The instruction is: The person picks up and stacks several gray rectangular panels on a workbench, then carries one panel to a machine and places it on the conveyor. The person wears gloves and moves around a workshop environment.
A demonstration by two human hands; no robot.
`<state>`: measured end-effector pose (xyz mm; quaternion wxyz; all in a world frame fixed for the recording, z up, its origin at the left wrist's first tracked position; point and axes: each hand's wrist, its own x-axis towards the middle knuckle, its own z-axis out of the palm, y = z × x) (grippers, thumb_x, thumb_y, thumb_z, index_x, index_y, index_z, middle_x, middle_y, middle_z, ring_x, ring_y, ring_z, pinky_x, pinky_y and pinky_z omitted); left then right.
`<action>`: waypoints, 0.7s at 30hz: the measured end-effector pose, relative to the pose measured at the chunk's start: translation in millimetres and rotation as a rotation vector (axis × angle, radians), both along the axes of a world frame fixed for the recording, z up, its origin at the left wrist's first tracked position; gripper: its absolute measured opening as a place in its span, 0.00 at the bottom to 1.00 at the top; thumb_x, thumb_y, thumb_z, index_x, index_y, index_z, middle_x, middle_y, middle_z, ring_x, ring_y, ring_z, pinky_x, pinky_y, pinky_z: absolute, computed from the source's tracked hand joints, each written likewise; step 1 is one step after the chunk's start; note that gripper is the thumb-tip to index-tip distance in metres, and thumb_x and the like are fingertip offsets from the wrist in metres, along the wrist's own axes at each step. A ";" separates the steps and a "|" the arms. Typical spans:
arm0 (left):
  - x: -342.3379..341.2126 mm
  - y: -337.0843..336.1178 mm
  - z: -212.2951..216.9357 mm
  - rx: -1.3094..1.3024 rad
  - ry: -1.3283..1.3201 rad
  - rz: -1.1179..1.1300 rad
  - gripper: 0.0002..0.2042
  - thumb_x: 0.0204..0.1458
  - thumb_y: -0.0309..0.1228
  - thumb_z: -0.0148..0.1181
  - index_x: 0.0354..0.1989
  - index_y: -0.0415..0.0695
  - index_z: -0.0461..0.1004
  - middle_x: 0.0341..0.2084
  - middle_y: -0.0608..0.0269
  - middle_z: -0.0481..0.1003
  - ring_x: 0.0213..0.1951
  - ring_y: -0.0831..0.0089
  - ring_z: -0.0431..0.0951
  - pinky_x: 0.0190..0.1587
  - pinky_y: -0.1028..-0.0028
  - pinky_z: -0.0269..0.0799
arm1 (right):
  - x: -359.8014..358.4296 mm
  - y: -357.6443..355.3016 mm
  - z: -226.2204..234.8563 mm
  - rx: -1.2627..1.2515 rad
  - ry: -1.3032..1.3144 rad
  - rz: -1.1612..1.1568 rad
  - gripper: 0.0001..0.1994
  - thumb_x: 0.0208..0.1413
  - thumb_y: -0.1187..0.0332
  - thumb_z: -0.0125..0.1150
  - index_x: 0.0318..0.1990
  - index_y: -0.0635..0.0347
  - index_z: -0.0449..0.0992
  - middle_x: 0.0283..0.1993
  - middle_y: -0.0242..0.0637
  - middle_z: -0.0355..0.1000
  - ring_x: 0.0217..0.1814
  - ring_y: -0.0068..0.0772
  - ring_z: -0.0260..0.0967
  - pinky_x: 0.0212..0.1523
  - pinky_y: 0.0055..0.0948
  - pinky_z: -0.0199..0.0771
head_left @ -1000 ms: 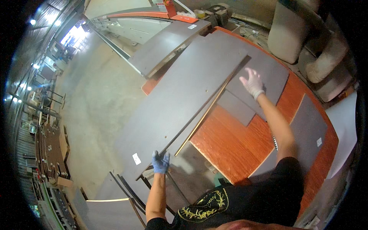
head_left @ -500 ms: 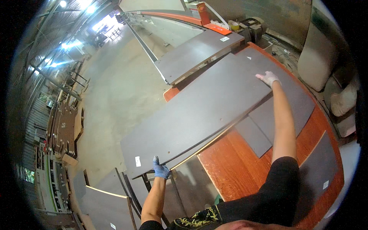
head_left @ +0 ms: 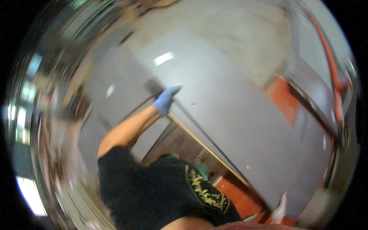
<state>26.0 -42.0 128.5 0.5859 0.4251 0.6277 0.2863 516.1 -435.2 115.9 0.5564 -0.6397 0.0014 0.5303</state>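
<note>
A long grey board (head_left: 234, 115) stretches from the upper middle to the lower right, with a white label near its far end and small holes near its near edge. My left hand (head_left: 165, 101), in a blue glove, grips that edge with the thumb on top; the fingers beneath are hidden. Near the other end, at the lower right, my right hand (head_left: 280, 212) in a pale glove holds the same edge, thumb over the top face. Its remaining fingers are out of sight under the board, and the picture is smeared by motion.
Under the board shows a red-brown surface (head_left: 235, 195), with a second orange-red patch (head_left: 284, 99) beyond it. More grey panels (head_left: 109, 71) lie at the left, one bearing a label. A machine with an orange-red rail (head_left: 326, 50) stands at the right.
My view has swung round sharply to the left and blurred. My left hand still holds the board's edge. My right hand, earlier reaching over the board, is now at its edge, thumb on top.
</note>
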 end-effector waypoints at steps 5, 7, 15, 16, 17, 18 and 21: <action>-95.4 -11.8 24.7 0.042 -0.086 0.239 0.26 0.48 0.49 0.54 0.50 0.44 0.67 0.46 0.58 0.70 0.50 0.67 0.67 0.55 0.68 0.61 | -46.9 16.6 -42.9 -0.036 -0.156 0.058 0.34 0.53 0.49 0.50 0.60 0.63 0.53 0.61 0.44 0.55 0.61 0.41 0.55 0.61 0.41 0.52; -133.0 -10.3 22.5 0.079 -0.267 0.281 0.21 0.49 0.46 0.54 0.47 0.45 0.69 0.42 0.61 0.73 0.43 0.69 0.73 0.48 0.69 0.68 | -41.3 24.4 -86.8 -0.009 -0.363 0.188 0.34 0.53 0.49 0.51 0.60 0.63 0.53 0.61 0.44 0.55 0.61 0.41 0.55 0.61 0.41 0.53; -256.1 62.2 -46.5 0.634 1.032 0.413 0.47 0.47 0.54 0.53 0.64 0.34 0.37 0.60 0.45 0.53 0.62 0.56 0.53 0.62 0.62 0.48 | -221.9 199.4 -72.5 -0.072 0.093 0.424 0.28 0.56 0.56 0.49 0.58 0.67 0.59 0.60 0.45 0.58 0.61 0.39 0.57 0.59 0.39 0.59; -349.6 27.8 -93.1 0.635 0.983 0.234 0.47 0.47 0.57 0.51 0.63 0.32 0.38 0.62 0.44 0.48 0.63 0.52 0.49 0.64 0.64 0.41 | -257.5 214.4 -72.9 -0.006 0.200 0.616 0.27 0.56 0.57 0.50 0.57 0.68 0.59 0.57 0.47 0.60 0.58 0.38 0.59 0.57 0.37 0.61; -198.2 59.3 -105.5 0.367 1.043 -0.055 0.45 0.47 0.60 0.47 0.64 0.39 0.41 0.64 0.48 0.45 0.64 0.53 0.45 0.64 0.61 0.39 | -268.3 224.7 -90.7 0.055 0.096 0.561 0.26 0.55 0.58 0.51 0.56 0.69 0.60 0.54 0.49 0.62 0.54 0.38 0.62 0.55 0.34 0.64; -109.4 28.3 -74.8 0.163 1.425 -0.162 0.40 0.48 0.60 0.44 0.65 0.49 0.45 0.64 0.50 0.45 0.65 0.54 0.45 0.63 0.55 0.39 | -282.5 237.2 -99.5 0.158 0.008 0.607 0.26 0.55 0.59 0.52 0.54 0.70 0.60 0.51 0.50 0.64 0.51 0.37 0.64 0.53 0.32 0.66; -115.8 2.1 -84.9 0.298 1.535 -0.104 0.35 0.50 0.59 0.42 0.64 0.54 0.48 0.64 0.51 0.46 0.65 0.55 0.46 0.63 0.54 0.35 | -281.1 257.3 -90.8 0.201 0.057 0.804 0.22 0.53 0.62 0.57 0.50 0.69 0.64 0.41 0.46 0.69 0.42 0.30 0.69 0.46 0.26 0.71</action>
